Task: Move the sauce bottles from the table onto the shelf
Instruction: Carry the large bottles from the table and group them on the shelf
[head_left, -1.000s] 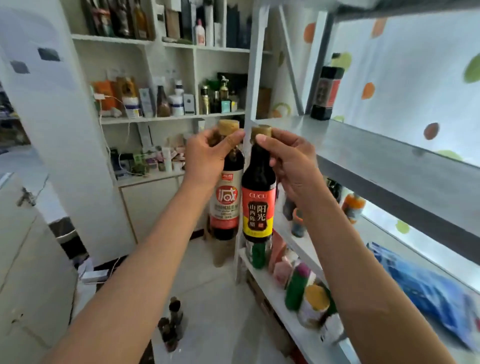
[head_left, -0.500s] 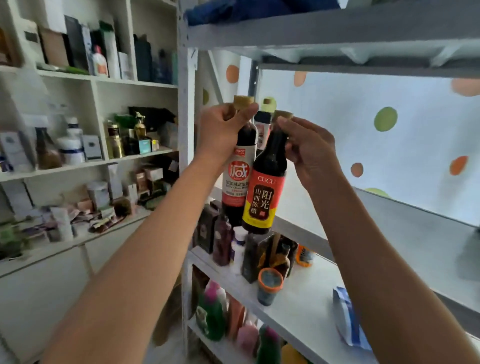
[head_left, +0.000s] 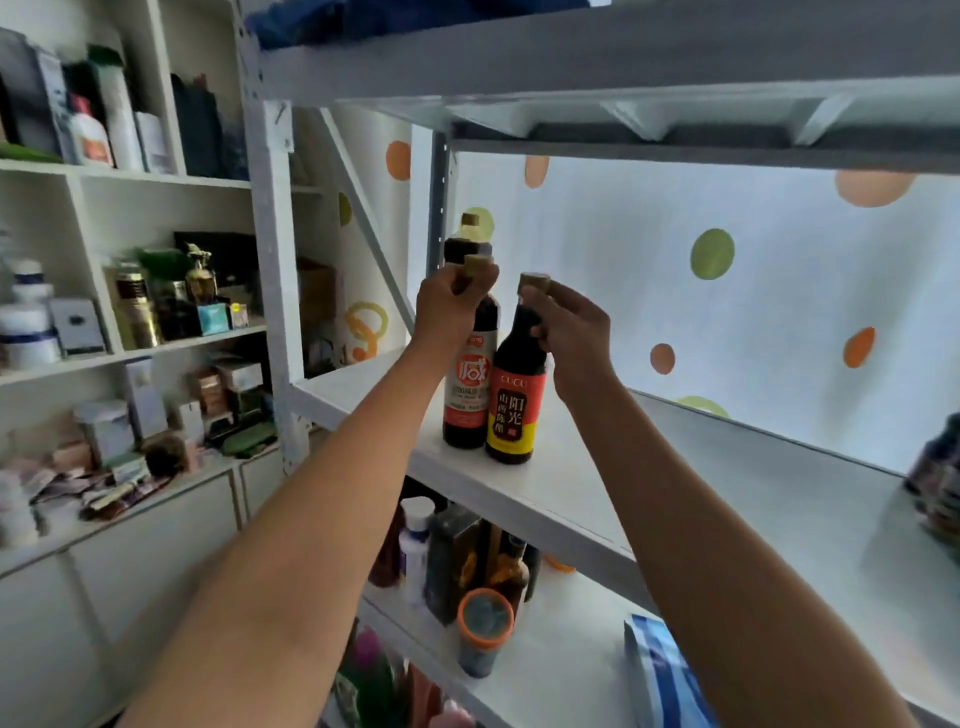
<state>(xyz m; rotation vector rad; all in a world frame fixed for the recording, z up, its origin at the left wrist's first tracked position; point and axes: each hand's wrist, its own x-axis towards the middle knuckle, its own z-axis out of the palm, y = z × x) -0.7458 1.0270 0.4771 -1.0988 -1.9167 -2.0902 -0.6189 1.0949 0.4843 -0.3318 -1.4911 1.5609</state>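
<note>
Head view shows your left hand (head_left: 451, 301) wrapped around the neck of the bottle with the grey and red label (head_left: 467, 384), fingers curled just under its cap, while your right hand (head_left: 574, 332) pinches the neck of the bottle with the red and yellow label (head_left: 514, 410) between thumb and fingertips. Both bottles stand upright and touching each other, near the front edge of the shelf (head_left: 613, 483) toward its left end, and their bases look seated on the board. Before you let go, press each one down lightly and feel that it sits flat; then loosen the fingers one hand at a time and lift straight up off the caps so you do not tip them. I would nudge both a little deeper, away from the front edge. A third bottle (head_left: 466, 241) stands behind your left hand at the back left corner, so push back gently. Both forearms reach up and forward from the lower corners, wrists slightly bent, palms turned toward each other
</note>
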